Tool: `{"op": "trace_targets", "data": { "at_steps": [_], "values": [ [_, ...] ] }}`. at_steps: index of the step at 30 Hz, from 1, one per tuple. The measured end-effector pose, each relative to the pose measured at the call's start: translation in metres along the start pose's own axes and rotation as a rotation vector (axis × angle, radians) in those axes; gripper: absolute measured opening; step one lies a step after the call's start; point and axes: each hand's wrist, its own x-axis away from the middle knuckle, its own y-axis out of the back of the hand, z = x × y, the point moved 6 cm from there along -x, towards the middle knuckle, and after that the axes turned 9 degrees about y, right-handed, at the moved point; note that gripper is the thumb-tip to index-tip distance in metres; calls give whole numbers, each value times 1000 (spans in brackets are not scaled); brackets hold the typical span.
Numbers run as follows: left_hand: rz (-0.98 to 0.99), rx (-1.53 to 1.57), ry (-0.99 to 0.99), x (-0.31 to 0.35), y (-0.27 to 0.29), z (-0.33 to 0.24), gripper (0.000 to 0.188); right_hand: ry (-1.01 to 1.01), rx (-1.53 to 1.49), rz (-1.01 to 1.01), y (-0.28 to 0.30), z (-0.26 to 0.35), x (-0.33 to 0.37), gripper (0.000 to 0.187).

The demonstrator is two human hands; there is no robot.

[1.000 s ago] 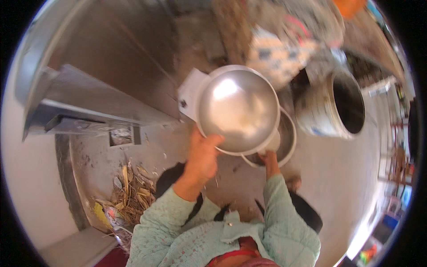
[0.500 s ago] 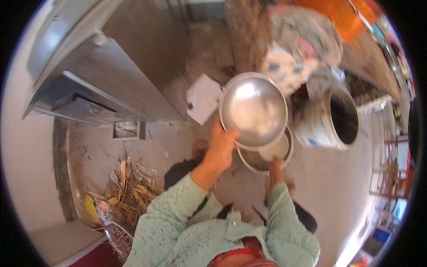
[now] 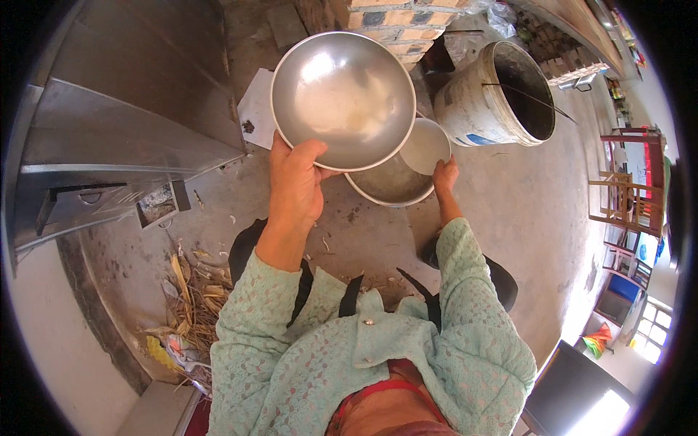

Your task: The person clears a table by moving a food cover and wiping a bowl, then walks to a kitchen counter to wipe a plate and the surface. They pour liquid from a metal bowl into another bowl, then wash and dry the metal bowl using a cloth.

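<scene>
My left hand (image 3: 297, 178) grips the near rim of a shiny metal basin (image 3: 345, 102), thumb on the inside, tilted so that its inside shows. Below and right of it, partly covered by it, is a second metal basin (image 3: 396, 187) with a pale rim, low over the floor. A smaller pale round bowl (image 3: 424, 149) is at that basin's right side. My right hand (image 3: 446, 174) is closed on the bowl's near edge, by the lower basin's rim. What the lower basin holds, if anything, is unclear.
A dirty white bucket (image 3: 472, 102) with a wire handle stands at the right. Brickwork (image 3: 407, 33) rises at the far side, beside white board (image 3: 256, 102). A metal stove (image 3: 138, 138) fills the left; dry stalks and husks (image 3: 196, 291) lie near my left.
The tilted basin appears larger and farther left in the view. My right hand and the small bowl sit higher in the picture. The bucket and stove have shifted with the camera.
</scene>
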Motion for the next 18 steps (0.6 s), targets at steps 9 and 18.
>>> {"op": "trace_targets", "data": {
  "at_steps": [9, 18],
  "values": [
    [-60, -21, 13, 0, 11, -5, 44, -46, 131, 127, -54, -5, 21, 11],
    [-143, -16, 9, 5, 17, -13, 35, -437, -4, 253, -125, -56, 47, 22]
  ]
}}
